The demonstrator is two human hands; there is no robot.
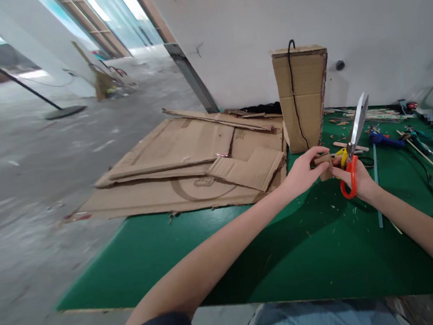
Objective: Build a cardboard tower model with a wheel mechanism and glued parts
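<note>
My left hand (306, 170) is closed on a small folded piece of cardboard (323, 161) over the green table. Close beside it, my right hand (361, 179) holds a pair of scissors (357, 121) with orange and yellow handles. The scissors' blades point up and away from me, and the orange loop hangs below. My right fingers also reach the edge of the cardboard piece; how firmly they grip it is hidden. Just behind both hands stands a tall cardboard box (302, 98) with a black cord (292, 83) running down its front.
Flat cardboard sheets (165, 188) are stacked on the left of the green table (196, 266). A blue glue gun (386, 139), pliers (421, 145), thin sticks and a light-blue strip (377, 188) lie on the right. A white panel (235, 43) borders the back.
</note>
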